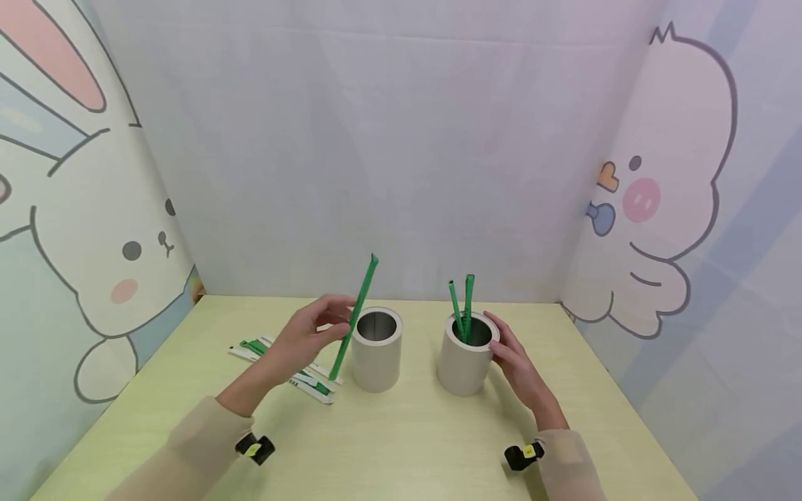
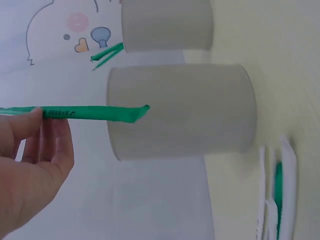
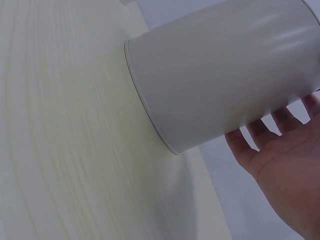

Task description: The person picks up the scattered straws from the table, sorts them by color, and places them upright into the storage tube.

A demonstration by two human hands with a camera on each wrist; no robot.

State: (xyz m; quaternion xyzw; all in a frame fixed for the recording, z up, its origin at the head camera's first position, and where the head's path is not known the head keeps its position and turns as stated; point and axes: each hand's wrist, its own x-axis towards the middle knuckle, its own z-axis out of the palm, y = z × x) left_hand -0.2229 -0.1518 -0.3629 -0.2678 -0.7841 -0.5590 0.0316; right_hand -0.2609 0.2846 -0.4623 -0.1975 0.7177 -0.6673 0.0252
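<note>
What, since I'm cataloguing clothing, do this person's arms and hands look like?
The left hand and right hand wear no gloves. The left sleeve and right sleeve are plain beige. The left wrist camera and right wrist camera are small, black and boxy, marked with yellow.

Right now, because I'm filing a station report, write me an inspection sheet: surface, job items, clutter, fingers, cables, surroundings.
Surface: pale yellow wood-grained table.
Job items: left container upright, no sticks visible inside; right container upright, with two green sticks; loose green and white sticks overlapping on the table.
Clutter: nothing seen.
Fingers: left hand pinches a green stick; right hand holds the right container's side.
Cables: nothing seen.
Surroundings: pale backdrop; cartoon rabbit left, another cartoon figure right.
</note>
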